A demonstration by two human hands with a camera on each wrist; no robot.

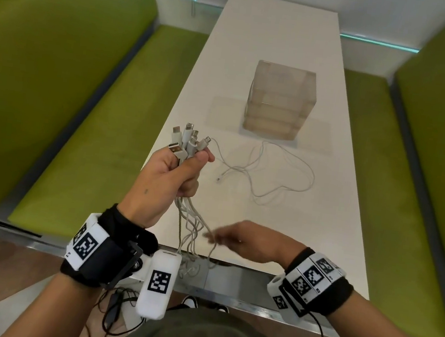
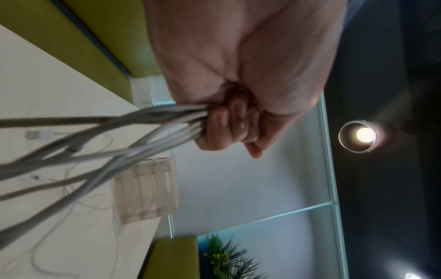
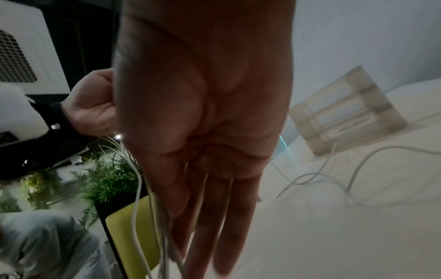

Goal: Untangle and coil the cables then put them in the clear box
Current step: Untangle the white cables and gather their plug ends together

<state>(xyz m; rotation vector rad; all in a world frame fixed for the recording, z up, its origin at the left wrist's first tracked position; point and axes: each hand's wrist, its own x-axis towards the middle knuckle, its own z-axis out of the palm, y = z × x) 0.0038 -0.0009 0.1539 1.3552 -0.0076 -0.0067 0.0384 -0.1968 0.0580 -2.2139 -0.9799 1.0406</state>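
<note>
My left hand [image 1: 179, 168] grips a bundle of several white cables [image 1: 191, 220], raised over the near left of the table. Their plugs [image 1: 188, 141] fan out above the fist, and the cords hang down past the table edge. In the left wrist view the fingers [image 2: 226, 128] curl round the cords [image 2: 143, 120]. My right hand [image 1: 235, 237] is lower, fingers straight and blurred, threaded among the hanging cords [image 3: 138, 188]. One more white cable [image 1: 271, 174] lies loose on the table. The clear box [image 1: 280, 99] stands beyond it.
The long white table [image 1: 319, 236] runs away from me between green bench seats [image 1: 86, 123] on both sides. A wrist-mounted white unit [image 1: 158, 283] hangs under my left arm. Potted plants [image 3: 109, 179] show in the right wrist view.
</note>
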